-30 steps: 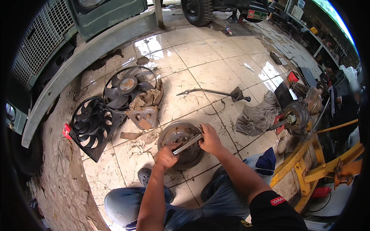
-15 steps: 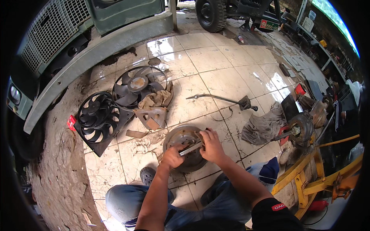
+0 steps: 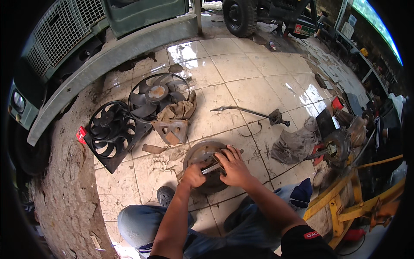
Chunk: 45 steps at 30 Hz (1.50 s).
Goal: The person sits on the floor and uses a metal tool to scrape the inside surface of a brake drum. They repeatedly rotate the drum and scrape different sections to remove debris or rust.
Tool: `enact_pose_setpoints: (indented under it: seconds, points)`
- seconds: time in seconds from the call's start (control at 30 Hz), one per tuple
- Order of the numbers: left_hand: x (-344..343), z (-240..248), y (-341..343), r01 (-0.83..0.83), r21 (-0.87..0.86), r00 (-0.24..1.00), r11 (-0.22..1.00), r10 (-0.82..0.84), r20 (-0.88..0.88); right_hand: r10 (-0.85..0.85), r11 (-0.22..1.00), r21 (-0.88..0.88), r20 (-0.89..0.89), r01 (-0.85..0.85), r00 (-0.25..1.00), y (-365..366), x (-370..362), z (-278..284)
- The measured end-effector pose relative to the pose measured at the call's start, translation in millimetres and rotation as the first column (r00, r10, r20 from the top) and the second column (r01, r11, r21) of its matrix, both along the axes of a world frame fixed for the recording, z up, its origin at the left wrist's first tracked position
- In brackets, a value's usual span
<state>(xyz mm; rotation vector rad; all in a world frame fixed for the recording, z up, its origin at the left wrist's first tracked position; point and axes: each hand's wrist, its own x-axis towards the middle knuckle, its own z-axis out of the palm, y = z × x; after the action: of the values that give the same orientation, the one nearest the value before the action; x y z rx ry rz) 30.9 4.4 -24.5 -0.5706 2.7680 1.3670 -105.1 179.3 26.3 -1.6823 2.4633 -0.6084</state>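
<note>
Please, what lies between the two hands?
In the head view, a shiny metal bar runs from the left hand to the right hand, over a round metal part.

A black short-sleeved shirt (image 3: 308, 245) bears a red rectangular label (image 3: 311, 235) with pale lettering on the right sleeve. Blue jeans (image 3: 140, 220) fade paler at the knees, navy fabric (image 3: 303, 191) showing by the right one. The left clog (image 3: 165, 196) is dark and perforated.

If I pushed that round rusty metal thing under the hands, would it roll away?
Probably not: the round metal part lies flat on the tiled floor, so it would more likely slide than roll. Its rusty metal look suggests it may feel heavy for its size, and likely stiff rather than bendy.
</note>
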Motion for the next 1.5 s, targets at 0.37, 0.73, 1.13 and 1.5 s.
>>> enact_pose_setpoints:
  seconds: [0.37, 0.73, 1.13, 1.5]
  points:
    - [-1, -9, -3, 0.011, -0.035, 0.999, 0.999, -0.01, 0.042, 0.085, 0.993, -0.089, 0.086, -0.078, 0.993, -1, 3, 4]
    - [-3, -3, -3, -0.008, 0.017, 0.998, 1.0, 0.007, 0.058, -0.096, 0.972, -0.2, 0.155, 0.126, 0.983, -4, -2, -11]
    - [-1, -7, -2, -0.009, -0.007, 0.999, 1.0, 0.009, 0.052, -0.186, 0.944, -0.244, 0.162, 0.222, 0.969, -5, -15, -31]
    - [-2, 5, 0, 0.012, 0.006, 0.998, 1.0, -0.013, 0.069, -0.298, 0.913, -0.219, 0.219, 0.344, 0.929, 2, -28, -47]
